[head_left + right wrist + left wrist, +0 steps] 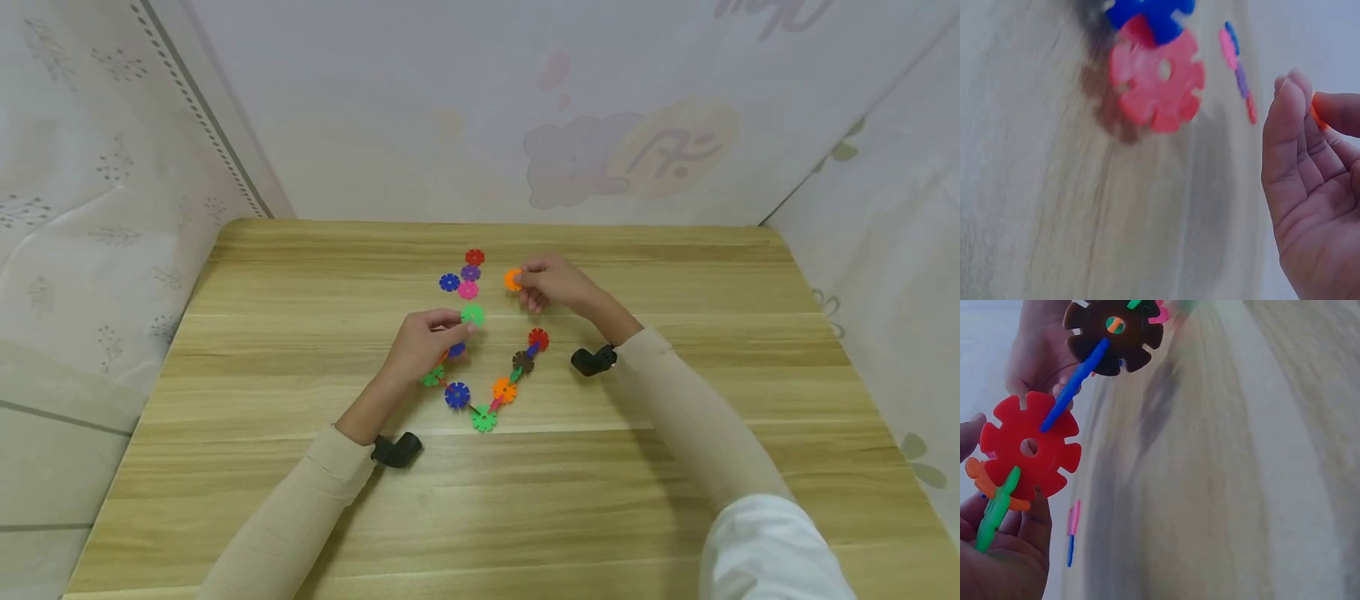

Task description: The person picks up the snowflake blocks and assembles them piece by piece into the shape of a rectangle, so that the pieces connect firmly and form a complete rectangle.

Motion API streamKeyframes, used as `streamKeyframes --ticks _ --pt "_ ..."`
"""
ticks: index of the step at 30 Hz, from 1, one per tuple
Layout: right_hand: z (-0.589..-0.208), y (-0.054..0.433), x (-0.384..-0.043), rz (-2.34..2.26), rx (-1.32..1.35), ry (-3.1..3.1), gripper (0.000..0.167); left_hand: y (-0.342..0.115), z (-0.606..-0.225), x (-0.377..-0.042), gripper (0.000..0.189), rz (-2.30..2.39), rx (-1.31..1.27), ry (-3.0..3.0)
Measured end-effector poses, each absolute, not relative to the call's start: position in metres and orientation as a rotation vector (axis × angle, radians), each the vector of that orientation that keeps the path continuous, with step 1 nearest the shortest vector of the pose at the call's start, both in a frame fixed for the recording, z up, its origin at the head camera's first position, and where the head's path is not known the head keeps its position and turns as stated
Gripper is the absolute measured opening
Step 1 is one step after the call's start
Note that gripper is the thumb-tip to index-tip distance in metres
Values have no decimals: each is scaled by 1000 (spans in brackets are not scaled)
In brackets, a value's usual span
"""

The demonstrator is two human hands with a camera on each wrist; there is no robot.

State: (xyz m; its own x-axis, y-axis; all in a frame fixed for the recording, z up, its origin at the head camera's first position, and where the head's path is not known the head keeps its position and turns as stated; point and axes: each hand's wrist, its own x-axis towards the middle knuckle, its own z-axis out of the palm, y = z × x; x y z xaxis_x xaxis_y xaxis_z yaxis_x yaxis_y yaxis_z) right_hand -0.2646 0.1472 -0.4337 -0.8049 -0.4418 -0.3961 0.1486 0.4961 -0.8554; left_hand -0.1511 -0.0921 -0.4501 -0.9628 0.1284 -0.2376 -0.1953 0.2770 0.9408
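Note:
My left hand (427, 342) pinches a light green interlocking disc (472, 315) between thumb and fingers. Below it hangs a chain of notched discs, with a blue disc (457, 395), an orange disc (505, 390) and a brown disc (522, 362) running round to a red disc (538, 339). In the left wrist view, a blue disc (1075, 384) on edge joins the red disc (1029, 447) to the brown one. A loose orange disc (513, 279) is pinched in my right hand (558, 285), apart from the chain; fingers mostly hide it in the right wrist view.
Loose discs lie on the wooden table (300, 517) beyond the left hand: red (475, 257), purple (470, 272), blue (449, 282) and pink (468, 290). A patterned white backdrop (420, 100) stands behind the table's far edge.

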Motion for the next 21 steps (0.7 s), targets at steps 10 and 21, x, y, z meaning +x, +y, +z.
streamKeyframes --ticks 10,21 --pt "-412 142 -249 -1398 -257 2119 34 -91 -446 -151 32 1744 -10 2342" --pt "-406 130 -230 -1430 -322 2071 36 -88 -440 -150 35 1707 28 2418"
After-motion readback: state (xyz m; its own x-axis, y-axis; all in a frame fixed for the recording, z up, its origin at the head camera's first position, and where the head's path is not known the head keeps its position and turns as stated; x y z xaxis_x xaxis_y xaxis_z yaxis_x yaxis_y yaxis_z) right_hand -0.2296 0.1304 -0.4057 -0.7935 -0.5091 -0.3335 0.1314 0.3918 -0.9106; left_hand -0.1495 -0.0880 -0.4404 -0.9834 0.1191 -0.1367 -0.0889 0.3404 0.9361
